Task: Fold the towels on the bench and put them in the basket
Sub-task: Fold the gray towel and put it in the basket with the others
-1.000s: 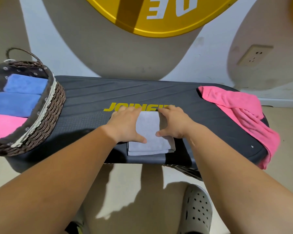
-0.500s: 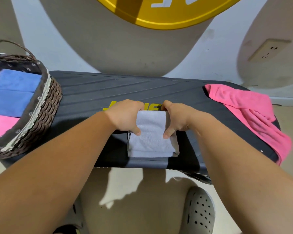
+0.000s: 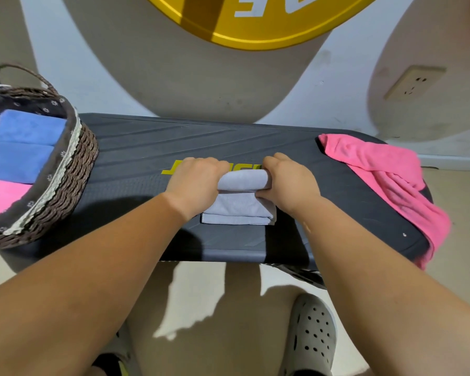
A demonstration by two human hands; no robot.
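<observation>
Gripping grey towel [image 3: 239, 210], L hand [image 3: 196, 183], R hand [image 3: 288, 183]

A: What's out past where you grip?
B: A pale wall [image 3: 55, 50] painted with big grey curves — above my left hand [image 3: 194, 183], a yellow disc [image 3: 255, 25] with white letters.
A: And off to the right?
B: A wall socket [image 3: 414, 82], up beyond my right hand [image 3: 291, 183]. Nearer me, beige floor [image 3: 201, 299] with sunlit patches.
</observation>
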